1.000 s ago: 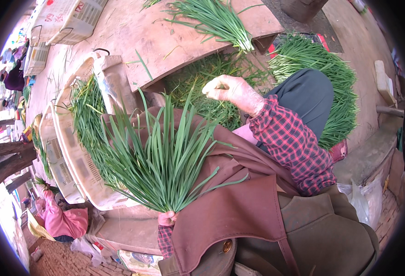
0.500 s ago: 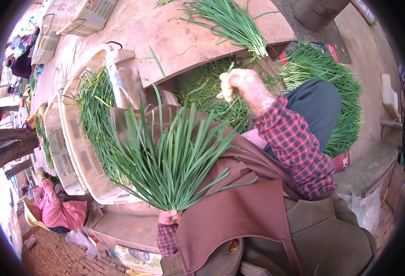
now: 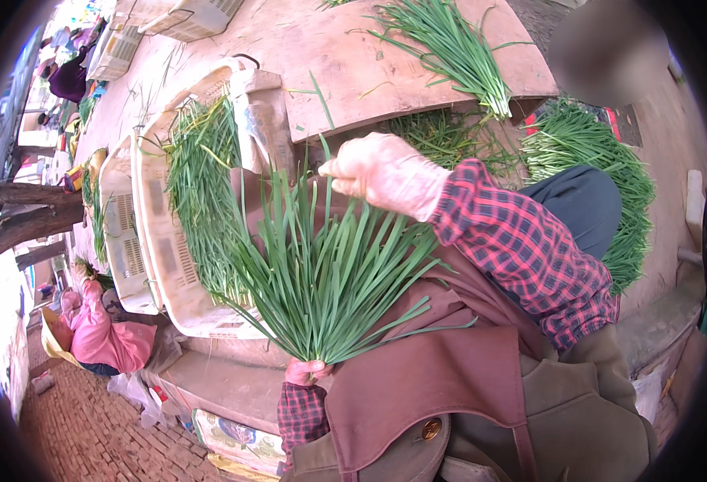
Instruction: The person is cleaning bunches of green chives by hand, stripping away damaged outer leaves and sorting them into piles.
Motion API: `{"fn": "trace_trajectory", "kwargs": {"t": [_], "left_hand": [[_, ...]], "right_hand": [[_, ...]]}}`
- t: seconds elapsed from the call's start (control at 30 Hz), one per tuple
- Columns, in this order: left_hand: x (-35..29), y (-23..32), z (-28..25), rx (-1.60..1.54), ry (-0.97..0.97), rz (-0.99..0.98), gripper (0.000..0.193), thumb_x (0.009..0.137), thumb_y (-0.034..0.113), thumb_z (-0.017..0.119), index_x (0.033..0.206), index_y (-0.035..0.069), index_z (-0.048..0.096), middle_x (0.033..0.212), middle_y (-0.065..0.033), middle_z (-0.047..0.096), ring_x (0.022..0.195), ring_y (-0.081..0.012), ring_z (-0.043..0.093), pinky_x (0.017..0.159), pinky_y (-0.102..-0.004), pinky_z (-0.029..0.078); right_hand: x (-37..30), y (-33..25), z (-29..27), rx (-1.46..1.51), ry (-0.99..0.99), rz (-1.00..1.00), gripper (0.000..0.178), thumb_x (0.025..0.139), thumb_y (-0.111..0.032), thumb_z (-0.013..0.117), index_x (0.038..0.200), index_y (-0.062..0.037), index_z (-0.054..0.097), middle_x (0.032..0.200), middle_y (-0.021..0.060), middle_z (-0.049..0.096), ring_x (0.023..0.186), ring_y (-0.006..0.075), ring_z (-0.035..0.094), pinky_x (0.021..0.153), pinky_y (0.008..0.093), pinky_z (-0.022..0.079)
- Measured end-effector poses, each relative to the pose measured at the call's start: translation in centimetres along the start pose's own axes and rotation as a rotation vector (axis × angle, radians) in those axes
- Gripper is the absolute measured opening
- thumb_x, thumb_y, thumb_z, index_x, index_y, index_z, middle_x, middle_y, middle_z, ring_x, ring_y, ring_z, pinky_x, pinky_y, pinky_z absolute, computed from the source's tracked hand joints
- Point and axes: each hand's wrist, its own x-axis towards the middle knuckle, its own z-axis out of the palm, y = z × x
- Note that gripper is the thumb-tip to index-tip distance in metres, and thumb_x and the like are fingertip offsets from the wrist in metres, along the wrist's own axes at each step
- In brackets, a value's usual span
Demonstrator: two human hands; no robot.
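Observation:
My left hand [image 3: 307,372] is closed around the base of a fanned bunch of garlic chives [image 3: 329,273], its green leaves spreading up and outward over my brown apron [image 3: 425,394]. Above the leaf tips, my right hand [image 3: 385,173] is closed in a pinch. Its thumb and fingertips meet at one tall chive leaf [image 3: 323,147] that sticks up past the rest of the bunch.
A white plastic crate [image 3: 156,233] of chives stands to the left. A wooden board [image 3: 417,64] ahead carries another chive bunch [image 3: 470,60]. Loose greens [image 3: 442,132] lie beneath it. A large chive pile [image 3: 594,161] is at the right. A person in pink [image 3: 108,333] sits far left.
My right hand has moved left and toward the bunch, from over the loose greens to the tall leaf. My left hand keeps its hold on the bunch. The view has shifted slightly.

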Motion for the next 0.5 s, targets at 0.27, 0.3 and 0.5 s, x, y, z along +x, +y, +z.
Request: {"fn": "trace_trajectory", "kwargs": {"t": [0.27, 0.3, 0.5], "left_hand": [[0.5, -0.3, -1.2, -0.042, -0.101, -0.046, 0.047, 0.075, 0.013, 0.076, 0.113, -0.003, 0.055, 0.073, -0.0043, 0.054, 0.048, -0.0098, 0.04, 0.043, -0.0249, 0.027], [0.4, -0.3, -1.3, -0.041, -0.103, -0.035, 0.047, 0.075, 0.013, 0.076, 0.113, -0.003, 0.056, 0.073, -0.0043, 0.054, 0.048, -0.0098, 0.04, 0.043, -0.0248, 0.027], [-0.2, 0.7, 0.4, -0.059, -0.057, -0.039, 0.045, 0.074, 0.012, 0.078, 0.111, -0.002, 0.056, 0.073, -0.0046, 0.054, 0.05, -0.0106, 0.042, 0.043, -0.0246, 0.029]], "right_hand": [[1.4, -0.6, 6.0, -0.217, -0.121, -0.194, 0.01, 0.077, -0.015, 0.06, 0.075, -0.007, 0.065, 0.068, 0.0145, 0.063, 0.067, 0.0353, 0.065, 0.063, 0.0452, 0.052], [1.1, -0.6, 6.3, -0.211, -0.109, -0.129, 0.011, 0.078, -0.016, 0.059, 0.074, -0.0083, 0.066, 0.069, 0.0137, 0.064, 0.068, 0.0344, 0.066, 0.063, 0.0448, 0.052], [-0.6, 4.5, 4.4, -0.325, 0.288, 0.154, 0.012, 0.084, -0.017, 0.06, 0.085, -0.011, 0.071, 0.076, 0.006, 0.068, 0.069, 0.0197, 0.066, 0.065, 0.0307, 0.053]]}}
